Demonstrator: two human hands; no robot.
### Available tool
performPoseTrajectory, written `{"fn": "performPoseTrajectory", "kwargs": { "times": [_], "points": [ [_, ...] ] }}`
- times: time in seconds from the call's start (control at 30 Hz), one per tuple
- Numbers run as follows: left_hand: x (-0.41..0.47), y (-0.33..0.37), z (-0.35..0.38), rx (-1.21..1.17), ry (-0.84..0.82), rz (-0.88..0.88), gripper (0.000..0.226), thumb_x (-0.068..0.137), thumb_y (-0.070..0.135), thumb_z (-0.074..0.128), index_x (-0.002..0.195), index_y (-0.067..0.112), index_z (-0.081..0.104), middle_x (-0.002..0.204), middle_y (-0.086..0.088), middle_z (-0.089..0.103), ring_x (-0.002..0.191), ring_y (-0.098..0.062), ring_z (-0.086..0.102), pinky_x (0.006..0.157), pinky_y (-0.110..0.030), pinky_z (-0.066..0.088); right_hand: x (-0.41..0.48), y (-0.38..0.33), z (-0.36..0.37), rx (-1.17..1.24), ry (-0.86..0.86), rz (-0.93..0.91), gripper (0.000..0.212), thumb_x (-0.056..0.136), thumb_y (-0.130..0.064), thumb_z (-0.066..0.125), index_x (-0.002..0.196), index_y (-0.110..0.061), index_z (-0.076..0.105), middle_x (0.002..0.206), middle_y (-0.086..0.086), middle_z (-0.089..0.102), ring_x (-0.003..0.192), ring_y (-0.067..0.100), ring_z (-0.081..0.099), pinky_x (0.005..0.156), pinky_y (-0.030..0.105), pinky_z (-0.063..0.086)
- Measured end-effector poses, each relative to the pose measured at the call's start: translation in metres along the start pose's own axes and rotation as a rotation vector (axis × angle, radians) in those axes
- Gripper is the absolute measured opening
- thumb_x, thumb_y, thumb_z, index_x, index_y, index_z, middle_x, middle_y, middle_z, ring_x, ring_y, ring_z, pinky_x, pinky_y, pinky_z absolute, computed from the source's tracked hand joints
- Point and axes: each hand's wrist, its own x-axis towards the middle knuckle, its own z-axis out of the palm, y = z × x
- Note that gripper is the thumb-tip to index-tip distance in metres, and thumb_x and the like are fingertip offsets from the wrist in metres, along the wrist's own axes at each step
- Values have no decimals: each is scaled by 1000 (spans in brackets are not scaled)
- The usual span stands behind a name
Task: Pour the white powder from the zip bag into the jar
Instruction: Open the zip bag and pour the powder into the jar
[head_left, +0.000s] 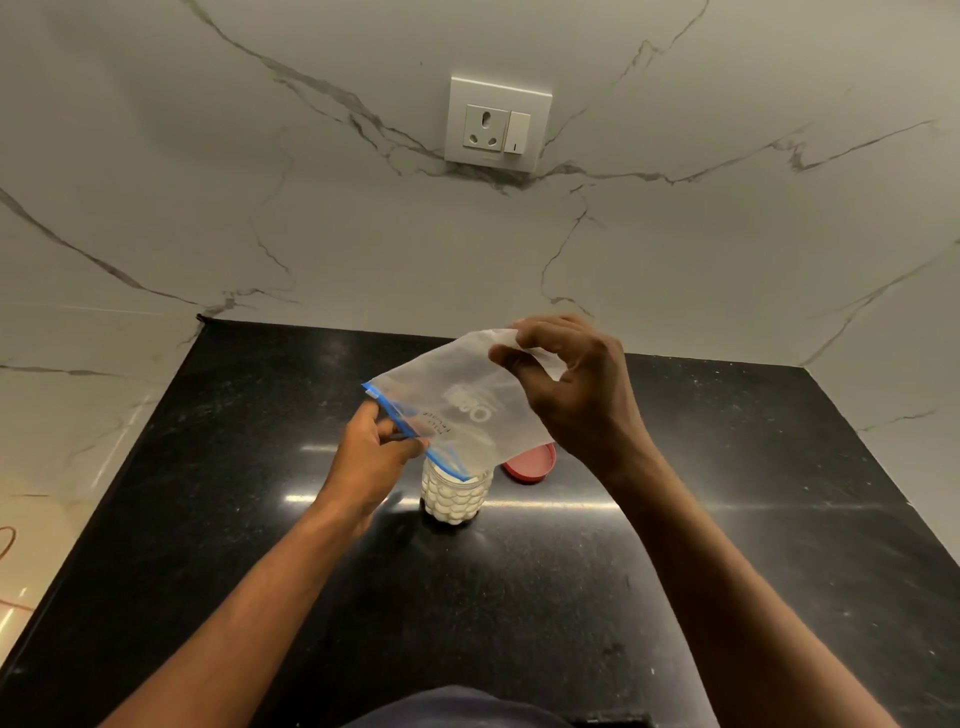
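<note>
hands (374, 452) (576, 395) x2 grip 1 zip bag (457, 405) – 1 jar (454, 493), 1 lid (532, 465)

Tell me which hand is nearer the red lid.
Right. The right hand hangs just above the red lid, pinching the zip bag; the left hand is beyond the jar.

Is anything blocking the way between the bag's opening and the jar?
Nothing visible. The zip bag is tipped with its blue zip edge at the open jar; the red lid lies off on the counter, right of the jar.
</note>
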Motion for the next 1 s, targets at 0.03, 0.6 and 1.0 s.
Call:
{"fn": "performPoseTrajectory", "kwargs": {
  "times": [0.03,0.6,1.0],
  "points": [
    [1,0,0,-3,3,-3,52,94,-5,74,117,38,58,101,16,77,85,13,73,59,-7,56,0,0,0,38,6,10,23,90,-20,83,107,-5,78,111,9,77,102,23,70,85,46,61],
    [1,3,0,-50,-25,-24,51,93,-9,73,119,34,61,94,22,82,88,9,76,62,-11,58,-48,66,-4,467,-52,364,59,77,-13,93,125,-33,66,116,-14,74,110,21,72,85,28,63],
    [-7,3,-1,-86,-158,37,63,91,-16,70,129,32,57,113,10,82,104,-7,78,74,-15,61,-47,53,5,558,109,342,31,85,-16,88,112,-19,72,103,0,78,94,22,77,78,34,66]
  ]
}}
